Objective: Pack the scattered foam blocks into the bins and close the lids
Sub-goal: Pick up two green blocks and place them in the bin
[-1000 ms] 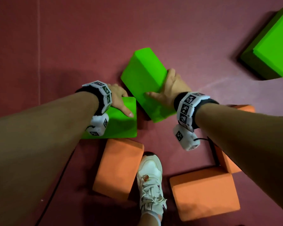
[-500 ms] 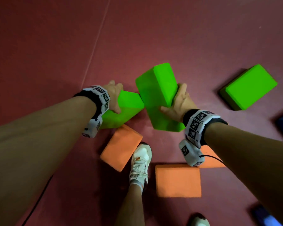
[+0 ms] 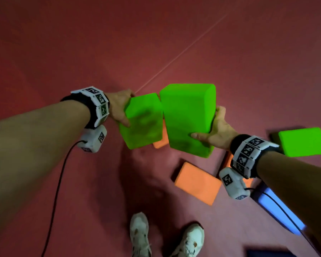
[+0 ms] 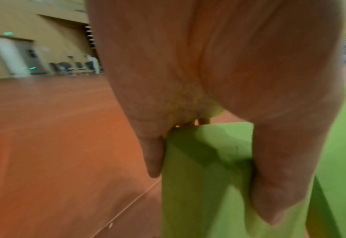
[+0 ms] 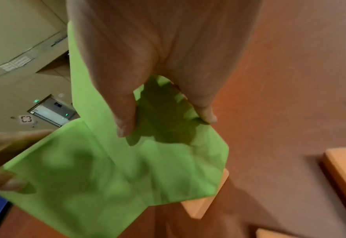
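I hold two green foam blocks in the air above the red floor. My left hand (image 3: 123,108) grips the smaller-looking green block (image 3: 142,121) by its left edge, thumb on the near face; in the left wrist view the same block (image 4: 204,177) sits between thumb and fingers. My right hand (image 3: 214,129) grips the other green block (image 3: 188,117) from its right side, and the right wrist view shows this block (image 5: 168,157) with fingers curled over its edge. The two blocks touch side by side. No bin shows in any view.
A third green block (image 3: 304,144) lies on the floor at right. Orange blocks (image 3: 197,182) lie below my hands, one partly hidden behind the held blocks. A blue block (image 3: 278,206) lies at lower right. My two white shoes (image 3: 139,234) stand at the bottom edge.
Both green blocks have come up off the floor with my hands and now sit side by side. The view has risen; the floor blocks look smaller and both shoes show.
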